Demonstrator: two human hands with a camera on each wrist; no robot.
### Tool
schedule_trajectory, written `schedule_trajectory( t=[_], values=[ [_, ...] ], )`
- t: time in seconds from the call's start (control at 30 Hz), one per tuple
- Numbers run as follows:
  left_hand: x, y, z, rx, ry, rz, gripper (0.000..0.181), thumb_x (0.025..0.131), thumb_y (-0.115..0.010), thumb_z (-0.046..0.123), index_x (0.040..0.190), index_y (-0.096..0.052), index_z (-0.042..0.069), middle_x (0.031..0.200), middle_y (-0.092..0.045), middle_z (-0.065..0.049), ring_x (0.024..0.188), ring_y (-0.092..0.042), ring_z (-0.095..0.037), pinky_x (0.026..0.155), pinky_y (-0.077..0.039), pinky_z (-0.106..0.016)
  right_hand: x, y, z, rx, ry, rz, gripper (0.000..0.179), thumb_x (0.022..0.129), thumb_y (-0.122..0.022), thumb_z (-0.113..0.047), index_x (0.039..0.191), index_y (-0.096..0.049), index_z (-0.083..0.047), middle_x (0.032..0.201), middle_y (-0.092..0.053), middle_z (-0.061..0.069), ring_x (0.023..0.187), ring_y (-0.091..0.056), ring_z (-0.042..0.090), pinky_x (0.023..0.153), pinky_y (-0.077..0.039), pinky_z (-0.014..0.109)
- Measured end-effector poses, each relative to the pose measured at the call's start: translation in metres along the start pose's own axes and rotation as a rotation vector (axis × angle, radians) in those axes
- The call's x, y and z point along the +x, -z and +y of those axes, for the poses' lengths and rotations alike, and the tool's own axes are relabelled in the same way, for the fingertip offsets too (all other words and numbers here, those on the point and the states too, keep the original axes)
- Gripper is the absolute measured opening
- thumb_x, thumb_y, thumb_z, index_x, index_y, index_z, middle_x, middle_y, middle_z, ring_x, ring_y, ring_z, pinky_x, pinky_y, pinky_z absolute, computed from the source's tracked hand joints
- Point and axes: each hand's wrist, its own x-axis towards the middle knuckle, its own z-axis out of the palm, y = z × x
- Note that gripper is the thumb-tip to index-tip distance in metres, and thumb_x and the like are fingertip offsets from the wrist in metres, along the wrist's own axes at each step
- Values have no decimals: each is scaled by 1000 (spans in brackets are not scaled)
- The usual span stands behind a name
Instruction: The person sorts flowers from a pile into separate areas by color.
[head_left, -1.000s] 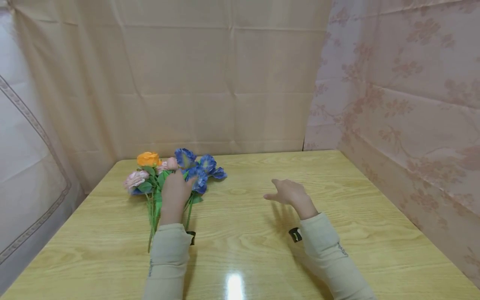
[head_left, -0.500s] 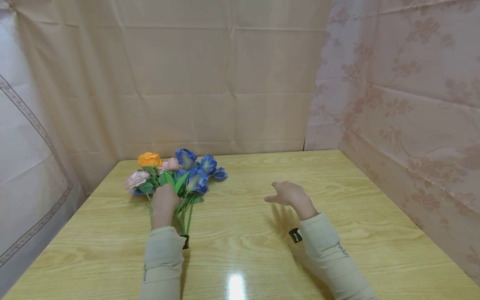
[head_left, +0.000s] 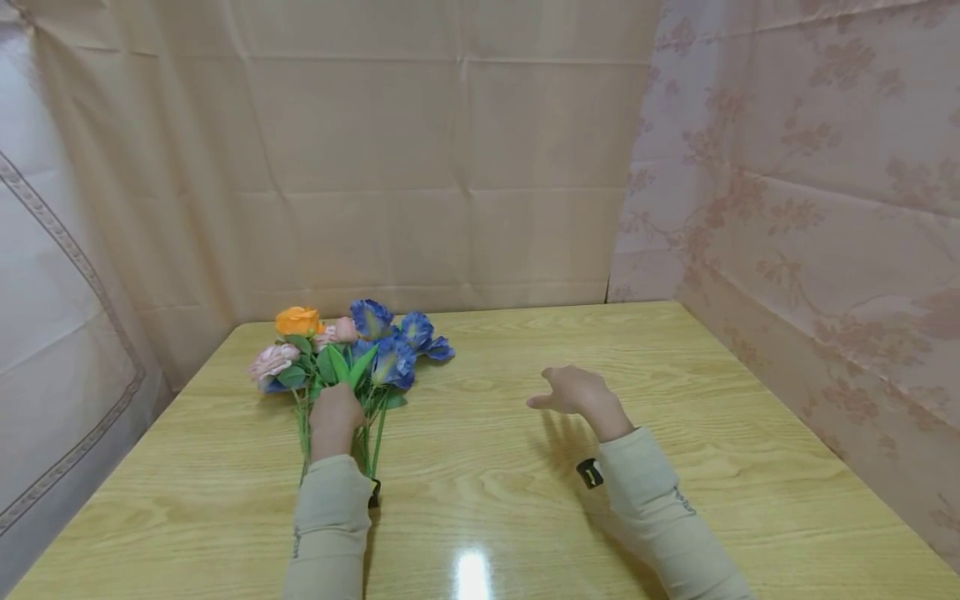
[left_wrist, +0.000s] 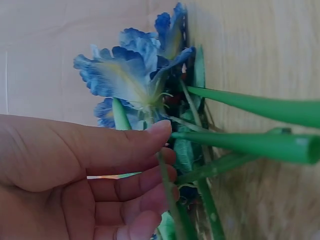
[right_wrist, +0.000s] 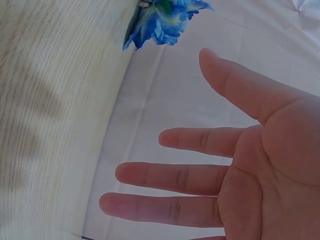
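In the head view a bunch of artificial flowers lies on the left of the table: an orange flower (head_left: 298, 320), pink flowers (head_left: 274, 360) and blue irises (head_left: 393, 362). Over the stems, just below the green leaves (head_left: 363, 365), is my left hand (head_left: 334, 415). The left wrist view shows its thumb and forefinger pinching a thin green stem (left_wrist: 171, 195) beneath a blue iris (left_wrist: 125, 72). Thicker green stems (left_wrist: 250, 145) cross beyond the fingertips. My right hand (head_left: 579, 392) hovers over the table to the right, fingers spread and holding nothing.
The wooden table (head_left: 480, 467) reaches back to a beige curtain (head_left: 450, 167). A patterned pink cloth (head_left: 810, 208) hangs along the right side, a pale cloth (head_left: 60, 333) along the left. Other stems (head_left: 378, 437) lie beside my left hand.
My left hand has drawn back from the flower heads to the stems, uncovering the green leaves, then shifted slightly right. The flowers and my right hand have stayed nearly in place.
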Motion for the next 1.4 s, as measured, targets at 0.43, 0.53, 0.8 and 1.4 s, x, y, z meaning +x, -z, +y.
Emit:
schedule_trajectory(
  t=[0.43,0.53,0.8,1.4],
  values=[
    [5,-3,-1,11,18,-34,33,76,-69,8,99,-59,-13,101,-54,-33,86,-55,-43,66,-48,-48,-1,-1,0,2,-2,-17,62,86,-55,-42,130,-42,0,127,-47,18,113,-44,37,85,-39,52],
    [4,-3,0,-1,8,19,29,75,-67,5,96,-60,-13,98,-55,-33,85,-56,-43,64,-48,-48,0,-2,0,0,1,-19,63,86,-56,-42,130,-42,0,126,-47,18,113,-45,37,85,-39,51],
    [-5,4,8,-27,-28,155,27,75,-63,3,94,-58,-16,94,-57,-33,87,-56,-43,67,-48,-49,0,-4,0,-2,15,-19,62,86,-56,-41,129,-43,1,125,-48,18,111,-46,36,85,-40,50],
    [-5,11,39,-144,-231,289,38,80,-68,13,50,-45,9,46,-37,2,44,-35,-12,45,-32,-27,1,-12,-6,3,76,34,57,86,-57,-38,126,-46,1,120,-52,18,106,-51,34,84,-42,46]
  ],
)
